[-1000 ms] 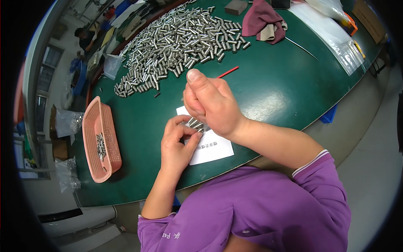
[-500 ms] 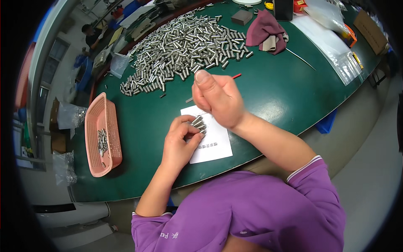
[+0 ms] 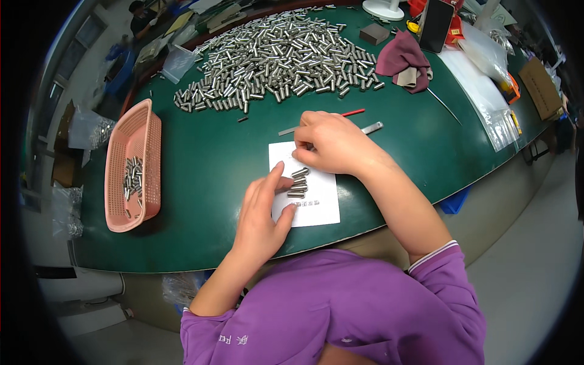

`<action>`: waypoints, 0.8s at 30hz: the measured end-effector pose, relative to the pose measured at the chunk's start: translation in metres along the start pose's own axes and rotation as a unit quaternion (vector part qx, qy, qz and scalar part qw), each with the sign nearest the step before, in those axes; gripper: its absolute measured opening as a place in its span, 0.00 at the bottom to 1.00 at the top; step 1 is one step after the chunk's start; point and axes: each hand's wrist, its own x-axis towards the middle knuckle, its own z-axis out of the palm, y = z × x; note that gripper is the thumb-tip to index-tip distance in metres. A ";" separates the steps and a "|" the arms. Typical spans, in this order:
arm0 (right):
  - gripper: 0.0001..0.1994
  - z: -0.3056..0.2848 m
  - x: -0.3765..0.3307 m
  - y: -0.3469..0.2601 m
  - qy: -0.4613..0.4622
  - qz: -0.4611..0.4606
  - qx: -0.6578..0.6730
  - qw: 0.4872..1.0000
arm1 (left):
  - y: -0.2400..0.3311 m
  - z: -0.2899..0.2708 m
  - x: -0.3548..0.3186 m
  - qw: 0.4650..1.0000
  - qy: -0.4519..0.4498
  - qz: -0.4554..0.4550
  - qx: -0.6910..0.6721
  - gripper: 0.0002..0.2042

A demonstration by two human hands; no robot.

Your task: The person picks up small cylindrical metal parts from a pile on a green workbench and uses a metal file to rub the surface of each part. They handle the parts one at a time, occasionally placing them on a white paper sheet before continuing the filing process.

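Note:
Several short shiny metal pins (image 3: 298,184) lie in a small stacked row on a white printed sheet (image 3: 322,213). Just left of them is my left hand (image 3: 258,204), thumb and fingers spread around the row's side without gripping it. Over the sheet's top edge, my right hand (image 3: 331,141) has its fingers curled and pinched together, palm down. Something dark shows at its fingertips, too hidden to name. Behind that hand lies a thin flat metal strip (image 3: 287,131), and a red stick (image 3: 353,113) pokes out beyond the knuckles. A small silver tool (image 3: 372,128) rests beside the wrist.
A big heap of metal pins (image 3: 286,58) covers the green table's (image 3: 207,188) far side. The pink basket (image 3: 156,164) at left holds more pins. At far right are a maroon cloth (image 3: 404,58), a phone (image 3: 436,25), plastic bags (image 3: 483,48) and a cardboard box (image 3: 538,88).
My right hand has come down from a raised fist to the sheet's top edge. My left hand's fingers have spread away from the pins. The whole view has shifted a little.

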 end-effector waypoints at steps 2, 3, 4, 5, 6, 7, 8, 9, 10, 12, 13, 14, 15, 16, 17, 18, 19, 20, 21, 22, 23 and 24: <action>0.04 -0.007 -0.004 -0.007 0.005 -0.022 0.007 1.000 | 0.000 0.001 -0.007 1.000 0.017 -0.013 -0.003 0.39; 0.03 -0.009 -0.007 -0.010 0.007 -0.033 0.009 0.999 | 0.000 0.002 -0.010 1.000 0.022 -0.020 0.001 0.39; 0.03 -0.011 -0.009 -0.013 -0.001 -0.039 -0.001 0.999 | 0.000 0.003 -0.012 0.999 0.027 -0.027 0.004 0.40; 0.03 -0.012 -0.012 -0.016 -0.010 -0.044 -0.010 0.999 | 0.000 0.004 -0.013 0.999 0.028 -0.025 0.010 0.40; 0.04 -0.012 -0.016 -0.019 -0.018 -0.050 -0.018 0.998 | 0.000 0.004 -0.013 0.999 0.029 -0.024 0.016 0.41; 0.03 -0.012 -0.019 -0.021 -0.013 -0.050 -0.019 0.998 | 0.000 0.005 -0.012 0.999 0.029 -0.023 0.021 0.41; 0.03 -0.011 -0.022 -0.024 -0.007 -0.051 -0.018 0.999 | 0.001 0.006 -0.012 0.999 0.029 -0.033 0.012 0.42; 0.03 -0.011 -0.025 -0.026 0.000 -0.051 -0.018 0.999 | 0.003 0.007 -0.011 0.999 0.028 -0.044 0.003 0.43; 0.04 -0.011 -0.027 -0.028 0.002 -0.056 -0.021 0.998 | 0.004 0.008 -0.010 0.998 0.027 -0.054 -0.007 0.43; 0.05 -0.013 -0.032 -0.031 0.010 -0.064 -0.025 0.998 | 0.004 0.010 -0.010 0.999 0.026 -0.046 -0.001 0.44; 0.05 -0.013 -0.035 -0.034 0.010 -0.063 -0.032 0.997 | 0.004 0.011 -0.010 0.999 0.026 -0.041 0.002 0.45; 0.05 -0.013 -0.037 -0.036 0.011 -0.064 -0.036 0.997 | 0.004 0.011 -0.010 0.999 0.031 -0.038 -0.001 0.45; 0.06 -0.012 -0.039 -0.039 0.012 -0.064 -0.041 0.997 | 0.005 0.012 -0.010 0.999 0.036 -0.034 -0.003 0.45; 0.06 -0.013 -0.041 -0.041 0.004 -0.061 -0.035 0.998 | 0.005 0.013 -0.011 0.999 0.041 -0.029 -0.006 0.45; 0.07 -0.014 -0.042 -0.043 -0.003 -0.057 -0.029 0.998 | 0.005 0.013 -0.011 0.999 0.039 -0.030 -0.010 0.45; 0.07 -0.015 -0.043 -0.045 -0.010 -0.053 -0.024 0.998 | 0.005 0.014 -0.011 0.999 0.037 -0.030 -0.014 0.45; 0.07 -0.014 -0.045 -0.045 -0.012 -0.054 -0.020 0.998 | 0.005 0.014 -0.012 0.999 0.035 -0.030 -0.017 0.45; 0.07 -0.014 -0.047 -0.045 -0.014 -0.055 -0.016 0.998 | 0.004 0.015 -0.012 0.999 0.035 -0.026 -0.019 0.45; 0.08 -0.014 -0.049 -0.045 -0.015 -0.055 -0.013 0.998 | 0.004 0.015 -0.012 0.999 0.035 -0.023 -0.021 0.45; 0.08 -0.014 -0.050 -0.046 -0.017 -0.049 -0.010 0.999 | 0.003 0.015 -0.013 0.999 0.036 -0.019 -0.023 0.44; 0.08 -0.015 -0.052 -0.046 -0.018 -0.042 -0.006 0.999 | 0.003 0.014 -0.013 0.999 0.030 -0.021 -0.035 0.43; 0.09 -0.016 -0.053 -0.046 -0.019 -0.035 -0.003 0.999 | 0.004 0.012 -0.012 0.998 0.023 -0.023 -0.047 0.43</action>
